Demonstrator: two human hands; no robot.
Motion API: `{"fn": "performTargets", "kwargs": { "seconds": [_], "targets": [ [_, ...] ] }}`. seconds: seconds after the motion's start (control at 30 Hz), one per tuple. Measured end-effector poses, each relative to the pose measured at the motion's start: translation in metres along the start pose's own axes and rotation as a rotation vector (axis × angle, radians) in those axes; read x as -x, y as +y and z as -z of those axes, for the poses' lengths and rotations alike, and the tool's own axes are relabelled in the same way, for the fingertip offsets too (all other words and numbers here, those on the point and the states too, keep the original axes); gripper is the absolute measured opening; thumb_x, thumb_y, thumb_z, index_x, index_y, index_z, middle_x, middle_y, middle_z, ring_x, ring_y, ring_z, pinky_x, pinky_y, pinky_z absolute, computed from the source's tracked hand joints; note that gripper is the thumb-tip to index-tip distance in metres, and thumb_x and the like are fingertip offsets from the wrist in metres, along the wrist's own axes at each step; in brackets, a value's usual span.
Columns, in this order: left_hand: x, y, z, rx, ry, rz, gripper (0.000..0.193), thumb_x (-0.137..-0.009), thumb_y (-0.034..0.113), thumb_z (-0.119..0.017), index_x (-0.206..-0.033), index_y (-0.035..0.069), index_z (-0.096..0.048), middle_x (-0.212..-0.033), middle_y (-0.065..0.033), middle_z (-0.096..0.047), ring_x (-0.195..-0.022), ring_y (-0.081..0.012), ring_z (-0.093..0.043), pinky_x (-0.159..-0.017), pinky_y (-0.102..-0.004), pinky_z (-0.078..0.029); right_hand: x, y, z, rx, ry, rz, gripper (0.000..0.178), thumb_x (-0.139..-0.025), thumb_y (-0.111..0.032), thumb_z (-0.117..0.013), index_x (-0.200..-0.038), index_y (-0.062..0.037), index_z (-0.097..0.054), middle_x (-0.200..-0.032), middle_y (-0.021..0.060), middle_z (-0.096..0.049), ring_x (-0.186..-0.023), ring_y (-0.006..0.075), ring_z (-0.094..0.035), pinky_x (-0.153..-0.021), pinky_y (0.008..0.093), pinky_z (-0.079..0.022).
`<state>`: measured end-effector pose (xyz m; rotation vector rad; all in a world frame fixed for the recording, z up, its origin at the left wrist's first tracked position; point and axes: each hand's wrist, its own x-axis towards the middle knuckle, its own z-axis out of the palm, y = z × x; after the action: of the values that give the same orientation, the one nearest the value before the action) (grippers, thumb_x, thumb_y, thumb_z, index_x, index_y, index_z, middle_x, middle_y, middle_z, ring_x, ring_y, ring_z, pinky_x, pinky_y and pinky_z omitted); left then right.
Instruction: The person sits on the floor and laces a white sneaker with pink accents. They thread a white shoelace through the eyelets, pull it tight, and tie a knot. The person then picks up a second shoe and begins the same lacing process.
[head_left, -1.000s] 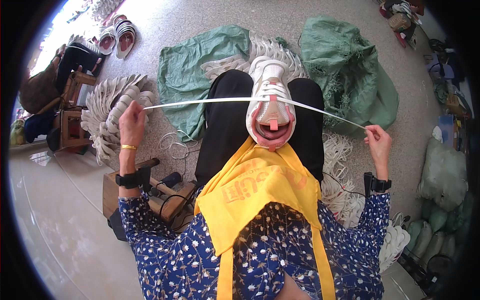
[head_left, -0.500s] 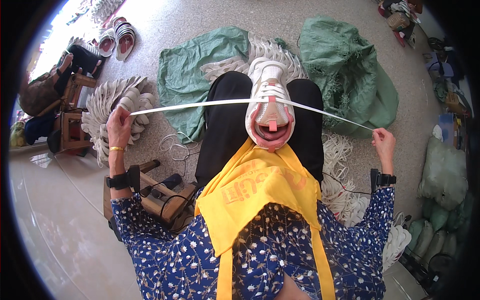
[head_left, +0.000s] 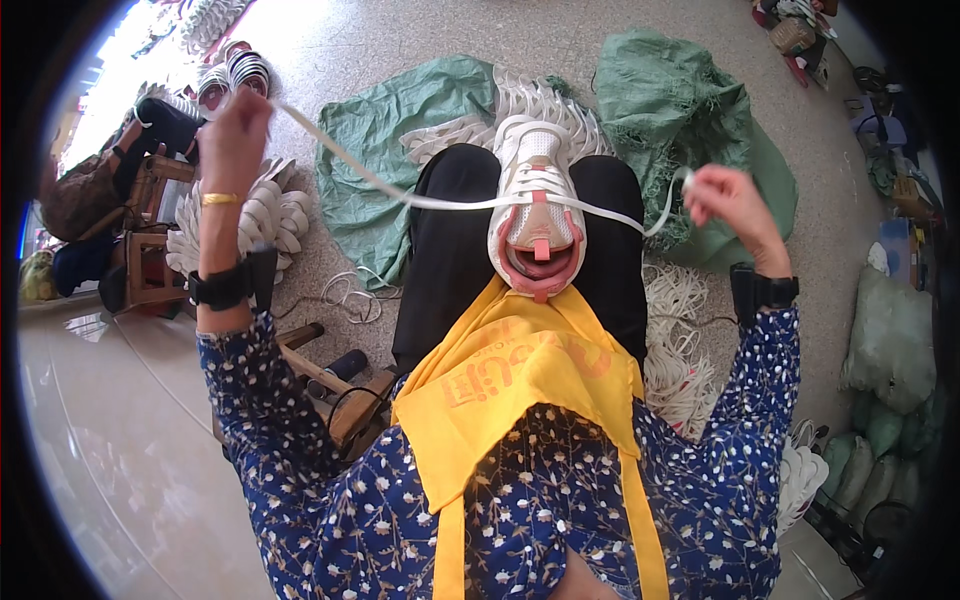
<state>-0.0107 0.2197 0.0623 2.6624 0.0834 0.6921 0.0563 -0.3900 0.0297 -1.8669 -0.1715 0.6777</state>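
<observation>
White flat lace (head_left: pixel 450 201) runs taut through the upper eyelets of a white-and-pink shoe (head_left: pixel 537 215) resting on the lap between the knees. Since a second ago the left hand (head_left: pixel 233 125), pinching one lace end, has risen high and outward, while the right hand (head_left: pixel 728 198) pinches the other end closer in (the lace appears to be drawing through). Open floor lies ahead; a wooden stool (head_left: pixel 150 240) and stacked soles (head_left: pixel 265 215) crowd the left side.

Left arm: raised high and stretched out to the left, the forearm held upright.
Left hand (head_left: pixel 234 128): closed in a fist, knuckles turned up.
Right arm: bent, spread to the right.
Right hand (head_left: pixel 728 197): held lower, fingers pinched shut.
</observation>
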Motion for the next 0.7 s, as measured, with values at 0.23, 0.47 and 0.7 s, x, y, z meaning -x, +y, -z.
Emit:
{"fn": "performTargets", "kwargs": {
  "seconds": [0.23,0.47,0.7],
  "targets": [
    [0.085,0.026,-0.067,0.308,-0.513,0.048,0.006,-0.088,0.005,-0.064,-0.089,0.002,-0.070,-0.070,-0.0120,-0.068,-0.065,-0.0191,-0.070,-0.060,-0.0370,-0.054,0.011,-0.003,-0.049,-0.610,0.264,0.142,0.023,-0.100,-0.014,-0.068,-0.118,0.0012,-0.068,-0.105,0.0105,-0.074,-0.083,0.0095,-0.071,-0.076,0.0216,-0.060],
    [0.125,0.127,-0.089,0.953,-0.970,0.354,0.010,-0.090,0.000,-0.069,-0.086,-0.001,-0.060,-0.075,-0.0048,-0.068,-0.068,-0.0122,-0.070,-0.059,-0.0256,-0.057,-0.001,-0.005,-0.129,-0.113,-0.005,0.038,0.015,-0.099,-0.013,-0.068,-0.093,0.0004,-0.065,-0.093,0.0070,-0.075,-0.067,0.0065,-0.065,-0.055,0.0204,-0.052],
    [0.115,0.139,-0.111,0.878,-0.675,0.328,0.014,-0.095,-0.003,-0.062,-0.090,0.000,-0.050,-0.087,-0.0103,-0.071,-0.076,-0.0135,-0.072,-0.067,-0.0259,-0.061,-0.031,0.002,-0.143,-0.066,0.150,0.274,0.012,-0.097,-0.009,-0.071,-0.093,0.0017,-0.067,-0.089,0.0002,-0.071,-0.077,0.0051,-0.065,-0.068,0.0222,-0.055]
  ]
}}
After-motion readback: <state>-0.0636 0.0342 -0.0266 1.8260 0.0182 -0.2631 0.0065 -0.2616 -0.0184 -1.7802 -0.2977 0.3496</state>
